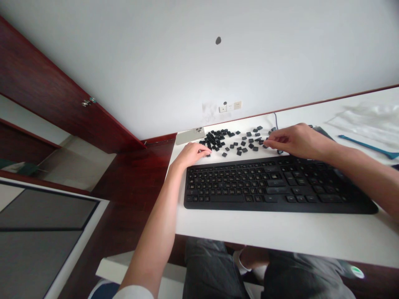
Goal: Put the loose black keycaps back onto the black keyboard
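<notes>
door (62, 79) of dark red wood, at far left, beside a pale wall. phone (187, 136), camera side up, on the far left corner of the white table (249, 226). left hand (190, 153) lowered just beyond the keyboard's left end, fingers close together, tips at the near edge of the heaped keycaps (217, 139); whether a cap is pinched cannot be told. keycaps, black, densely heaped near the phone, scattered singly further right, all beyond the keyboard. keyboard (276, 190), black, flat along the table's near side, space bar seated. right hand (293, 139) above the keyboard's far edge, fingers bent, thumb and fingertips drawn near each other at the rightmost caps; grip on any cap cannot be confirmed. blue tool (368, 145) and clear plastic (370, 120) at far right.
</notes>
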The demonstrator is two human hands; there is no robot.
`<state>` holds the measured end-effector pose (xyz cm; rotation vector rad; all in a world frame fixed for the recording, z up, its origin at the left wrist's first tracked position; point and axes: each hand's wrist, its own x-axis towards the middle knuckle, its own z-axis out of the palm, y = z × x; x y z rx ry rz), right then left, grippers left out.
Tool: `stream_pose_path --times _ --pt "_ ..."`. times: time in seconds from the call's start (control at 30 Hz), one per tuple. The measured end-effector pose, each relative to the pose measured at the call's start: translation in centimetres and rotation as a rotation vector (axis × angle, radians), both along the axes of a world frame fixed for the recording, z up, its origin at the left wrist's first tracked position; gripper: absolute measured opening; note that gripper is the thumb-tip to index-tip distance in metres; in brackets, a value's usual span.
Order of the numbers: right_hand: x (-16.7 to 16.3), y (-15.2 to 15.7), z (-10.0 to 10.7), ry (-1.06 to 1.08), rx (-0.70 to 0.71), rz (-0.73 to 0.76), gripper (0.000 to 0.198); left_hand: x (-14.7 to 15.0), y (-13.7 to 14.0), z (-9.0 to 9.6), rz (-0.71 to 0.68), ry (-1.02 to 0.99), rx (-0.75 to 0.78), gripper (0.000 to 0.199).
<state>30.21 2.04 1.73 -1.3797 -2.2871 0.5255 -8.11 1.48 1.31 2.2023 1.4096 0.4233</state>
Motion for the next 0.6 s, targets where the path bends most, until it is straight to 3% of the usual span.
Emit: stream_pose_path --times 0.1,0.3,0.6 --pt "0.1 0.1 -0.1 0.006 0.013 0.003 0.059 -0.5 0.1 0.1 0.028 -0.01 0.051 0.024" --pt "0.0 0.0 -0.1 0.009 0.009 0.006 0.059 -2.0 0.6 0.5 0.268 0.033 0.262 0.024" --pt "0.0 0.0 -0.1 -0.018 0.017 -0.003 0.05 -2.3 0.6 0.3 0.262 0.05 0.242 0.022"
